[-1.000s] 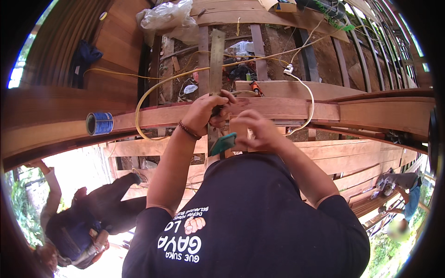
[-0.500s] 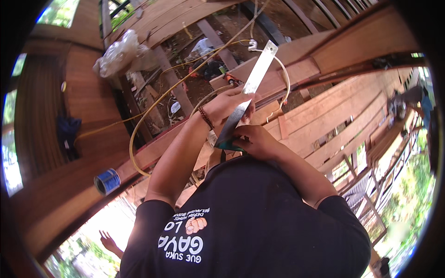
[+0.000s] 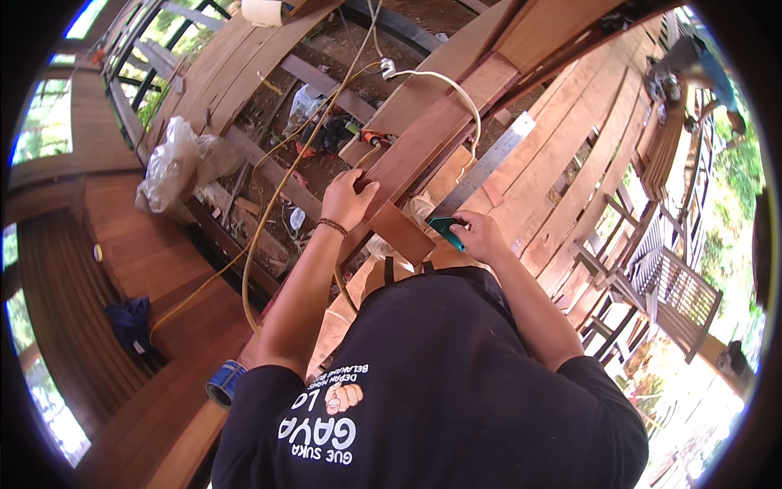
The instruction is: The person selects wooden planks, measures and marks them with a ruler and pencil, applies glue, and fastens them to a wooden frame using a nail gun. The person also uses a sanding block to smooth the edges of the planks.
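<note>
My right hand (image 3: 479, 236) is closed around the teal handle (image 3: 447, 231) of a try square. Its long steel blade (image 3: 487, 165) points away to the upper right, above the slatted boards. My left hand (image 3: 348, 204), wearing a beaded bracelet, rests at the edge of a reddish-brown timber beam (image 3: 423, 151) with thumb and fingers apart. Between my hands, a short flat piece of brown wood (image 3: 402, 233) sticks out from the beam toward me. Part of the handle is hidden by my right fingers.
A yellow hose (image 3: 273, 200) and a white cable (image 3: 456, 88) cross the work area. Beyond the beam lies an orange-black power tool (image 3: 375, 140). Crumpled clear plastic (image 3: 175, 167) and a blue can (image 3: 223, 383) are at left. A person (image 3: 707, 69) is at far right.
My left hand has let go of the steel blade and moved left onto the beam. The try square has swung right, held by my right hand alone. My view has shifted.
</note>
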